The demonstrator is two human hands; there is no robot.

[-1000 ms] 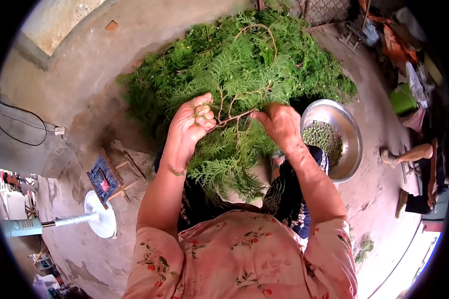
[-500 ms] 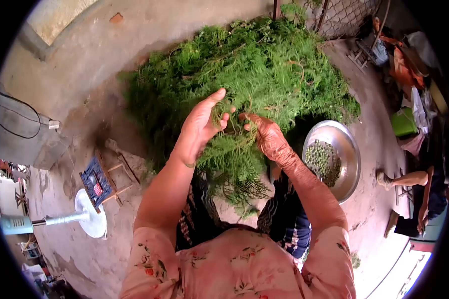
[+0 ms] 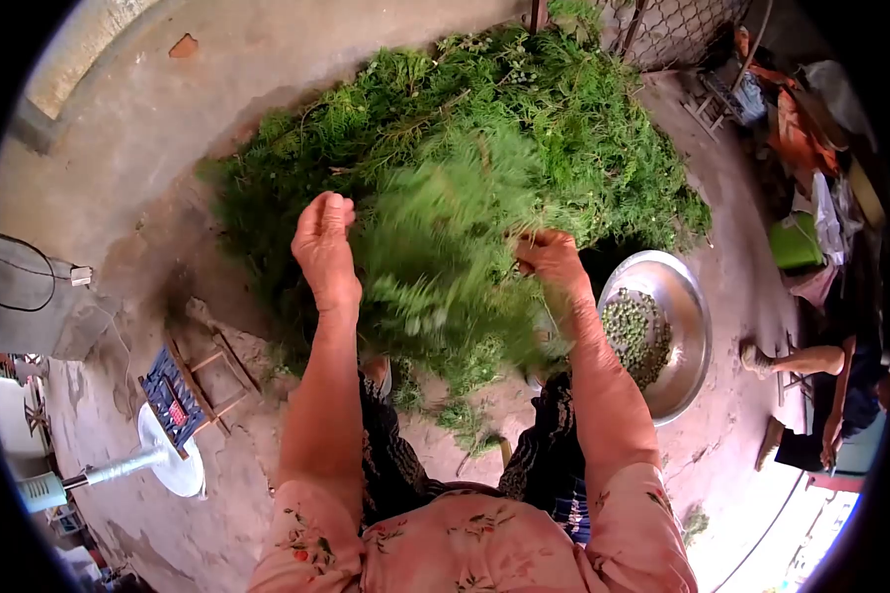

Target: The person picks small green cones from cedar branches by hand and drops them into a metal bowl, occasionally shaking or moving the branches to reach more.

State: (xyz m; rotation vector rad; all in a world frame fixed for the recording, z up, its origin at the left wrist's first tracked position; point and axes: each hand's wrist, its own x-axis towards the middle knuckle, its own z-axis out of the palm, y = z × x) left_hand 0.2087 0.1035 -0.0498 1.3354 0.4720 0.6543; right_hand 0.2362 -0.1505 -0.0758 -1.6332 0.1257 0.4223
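Observation:
A feathery green branch (image 3: 445,247), smeared by motion, hangs between my two hands in front of the pile. The fingers of my right hand (image 3: 551,263) are pinched on its right edge. Left of the branch, my left hand (image 3: 326,247) is raised with its fingers curled together; whatever they may hold is hidden. Behind both hands spreads a large heap of cut green branches (image 3: 623,158). Beside my right forearm stands a metal basin (image 3: 695,341), with small round green fruits (image 3: 635,336) gathered in its bottom.
To the left, a small wooden-framed stool (image 3: 180,400) stands by a fan with a round white base (image 3: 173,465). On the right, a seated person's leg (image 3: 801,361) shows near a green container (image 3: 796,242) and piled bags. A wire-mesh fence (image 3: 677,35) rises behind the heap.
My left hand has moved left, away from my right hand, and its fingers have curled in. The branch has swung up and blurred. My right hand has shifted slightly right.

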